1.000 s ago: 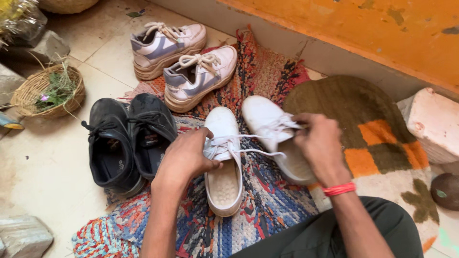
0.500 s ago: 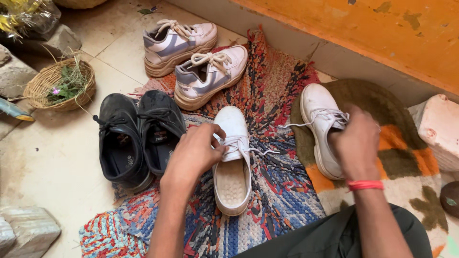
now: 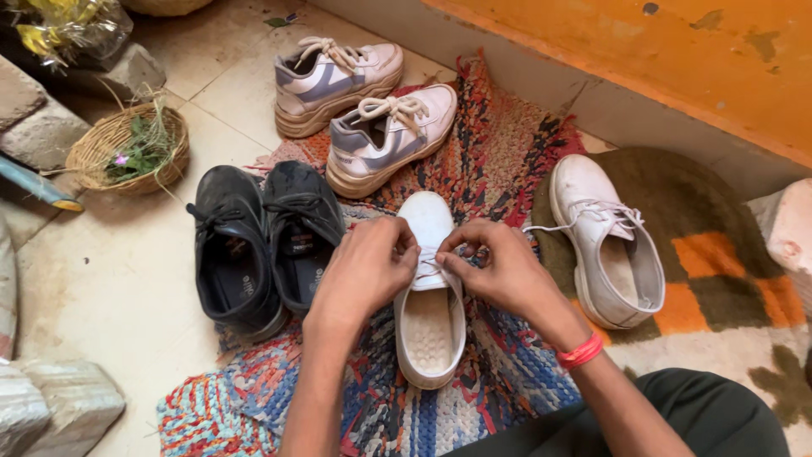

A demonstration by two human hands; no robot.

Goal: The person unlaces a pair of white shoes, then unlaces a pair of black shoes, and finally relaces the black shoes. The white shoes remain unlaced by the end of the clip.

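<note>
At frame centre, I see my left hand (image 3: 365,269) and right hand (image 3: 499,272) pinching the laces (image 3: 429,262) of a white shoe (image 3: 428,288) on the rag rug (image 3: 486,169). Black shoes (image 3: 262,241) lie left; another white shoe (image 3: 607,241) right.

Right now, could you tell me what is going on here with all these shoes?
A person sitting on the floor has both hands on the laces of a white shoe lying on a braided rag rug. The left hand and right hand pinch the laces over its tongue. Its partner, the other white shoe, sits apart on a brown and orange mat. A black pair and a white-and-lilac pair stand beside, near a small wicker basket.
</note>
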